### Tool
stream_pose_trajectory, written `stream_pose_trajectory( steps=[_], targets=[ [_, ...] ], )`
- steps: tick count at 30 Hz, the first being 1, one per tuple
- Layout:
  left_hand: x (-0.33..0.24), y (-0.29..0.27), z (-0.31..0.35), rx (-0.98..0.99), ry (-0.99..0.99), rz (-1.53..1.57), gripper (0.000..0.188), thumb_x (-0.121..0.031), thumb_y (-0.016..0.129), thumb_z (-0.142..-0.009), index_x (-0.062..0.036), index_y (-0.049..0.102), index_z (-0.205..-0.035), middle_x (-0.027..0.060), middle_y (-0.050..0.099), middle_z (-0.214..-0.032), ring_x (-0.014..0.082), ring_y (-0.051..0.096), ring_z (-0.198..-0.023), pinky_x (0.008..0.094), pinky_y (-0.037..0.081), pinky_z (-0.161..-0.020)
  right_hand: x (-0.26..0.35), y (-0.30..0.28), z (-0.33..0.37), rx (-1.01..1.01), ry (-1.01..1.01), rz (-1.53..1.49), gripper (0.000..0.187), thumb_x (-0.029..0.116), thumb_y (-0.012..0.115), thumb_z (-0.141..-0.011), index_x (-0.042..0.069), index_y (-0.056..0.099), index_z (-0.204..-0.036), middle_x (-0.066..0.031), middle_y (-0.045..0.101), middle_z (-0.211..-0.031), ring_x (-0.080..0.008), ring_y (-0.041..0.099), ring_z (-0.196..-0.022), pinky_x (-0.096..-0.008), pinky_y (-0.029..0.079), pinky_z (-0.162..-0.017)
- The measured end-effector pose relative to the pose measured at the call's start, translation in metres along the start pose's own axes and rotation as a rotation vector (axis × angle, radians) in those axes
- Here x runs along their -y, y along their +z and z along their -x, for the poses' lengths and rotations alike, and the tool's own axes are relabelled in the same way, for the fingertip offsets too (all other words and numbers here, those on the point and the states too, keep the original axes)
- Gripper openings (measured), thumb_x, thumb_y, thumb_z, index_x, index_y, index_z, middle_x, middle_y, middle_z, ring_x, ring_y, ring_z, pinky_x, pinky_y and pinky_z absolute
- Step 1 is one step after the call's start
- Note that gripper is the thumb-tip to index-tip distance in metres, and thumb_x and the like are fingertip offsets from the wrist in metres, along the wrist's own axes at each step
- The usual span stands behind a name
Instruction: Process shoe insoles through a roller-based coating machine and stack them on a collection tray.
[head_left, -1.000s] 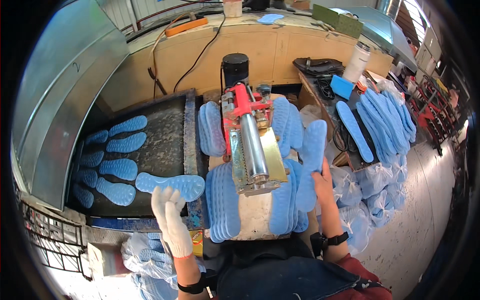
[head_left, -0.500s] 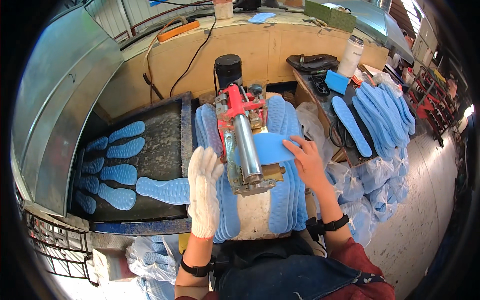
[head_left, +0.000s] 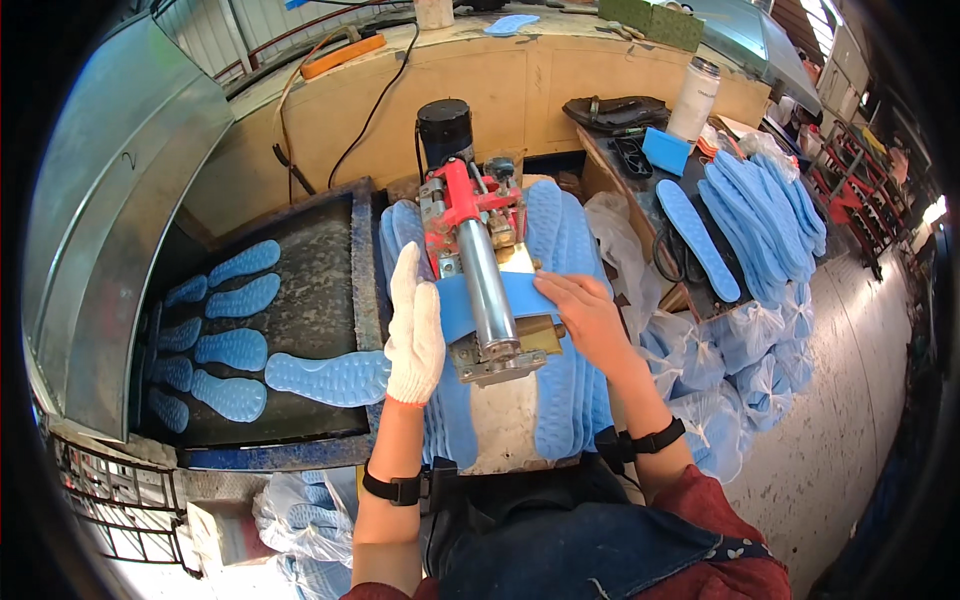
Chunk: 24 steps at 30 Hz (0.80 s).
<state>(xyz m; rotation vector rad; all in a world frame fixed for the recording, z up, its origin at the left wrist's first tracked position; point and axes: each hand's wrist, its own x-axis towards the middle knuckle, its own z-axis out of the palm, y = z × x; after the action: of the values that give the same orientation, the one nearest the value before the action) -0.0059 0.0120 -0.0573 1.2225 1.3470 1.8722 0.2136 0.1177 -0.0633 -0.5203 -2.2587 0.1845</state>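
Insole beneath the steel roller, a hand at either end

In the head view, the blue insole lies crosswise between the two hands, its middle hidden by the roller of the red-framed machine. The gloved left hand stands with fingers straight and together right at the insole's left end; it is not clenched, but whether it touches the end cannot be told. The bare right hand has its bent fingers on the other end; whether the thumb grips from below is hidden.

A second ago the right hand held this insole clear of the machine, and the left was beside the lone insole on the dark bed. Half a second ago most of the piece showed on the right hand's side of the roller; now more of it sticks out toward the glove, and the right hand has come nearer the roller. The lone insole remains left of the gloved hand, its near end now partly covered by it.

Below and inward of the left hand stands one stack of insoles; another row stands just below the right hand. Farther out past the right hand are a heap of insoles and tied plastic bags.
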Motion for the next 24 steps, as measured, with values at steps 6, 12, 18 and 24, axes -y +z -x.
stream_pose_trajectory(
  steps=[6,12,18,24],
  targets=[
    [0.012,-0.007,0.018,0.004,-0.143,-0.008,0.062,-0.045,0.029,-0.102,-0.004,0.02,-0.148,0.0164,0.038,-0.14,0.024,0.039,-0.13,0.0346,0.028,-0.11,-0.006,-0.002,0.005,-0.017,0.083,-0.165,0.044,-0.007,0.052,-0.08,0.006,0.057,-0.122,-0.0115,0.062,-0.119,-0.0281,0.058,-0.106,-0.0357,0.045,-0.092],
    [0.013,-0.01,0.048,-0.083,-0.402,0.519,0.07,-0.055,0.022,-0.1,-0.0011,0.026,-0.145,0.0124,0.048,-0.134,0.0241,0.046,-0.124,0.0371,0.034,-0.108,-0.026,0.019,0.054,-0.102,0.635,-0.424,0.034,-0.003,0.051,-0.088,0.002,0.056,-0.121,-0.0172,0.062,-0.111,-0.0279,0.062,-0.099,-0.0332,0.05,-0.084],
    [-0.02,0.001,0.08,-0.213,-0.761,0.409,0.061,-0.053,0.03,-0.1,-0.0065,0.044,-0.137,0.0085,0.054,-0.127,0.0171,0.057,-0.108,0.0332,0.047,-0.096,-0.013,0.046,0.112,0.174,0.429,0.164,0.06,0.009,0.072,-0.075,-0.002,0.047,-0.128,-0.0236,0.056,-0.113,-0.0384,0.057,-0.099,-0.0425,0.048,-0.084],
    [-0.024,-0.022,0.119,-0.175,-0.706,0.365,0.059,-0.05,0.031,-0.101,-0.0036,0.046,-0.134,0.0068,0.056,-0.124,0.0172,0.055,-0.109,0.0325,0.044,-0.097,-0.007,0.06,0.115,0.288,0.623,0.186,0.081,0.008,0.08,-0.064,-0.003,0.039,-0.133,-0.0239,0.054,-0.108,-0.0427,0.054,-0.099,-0.0443,0.046,-0.083]
  ],
)
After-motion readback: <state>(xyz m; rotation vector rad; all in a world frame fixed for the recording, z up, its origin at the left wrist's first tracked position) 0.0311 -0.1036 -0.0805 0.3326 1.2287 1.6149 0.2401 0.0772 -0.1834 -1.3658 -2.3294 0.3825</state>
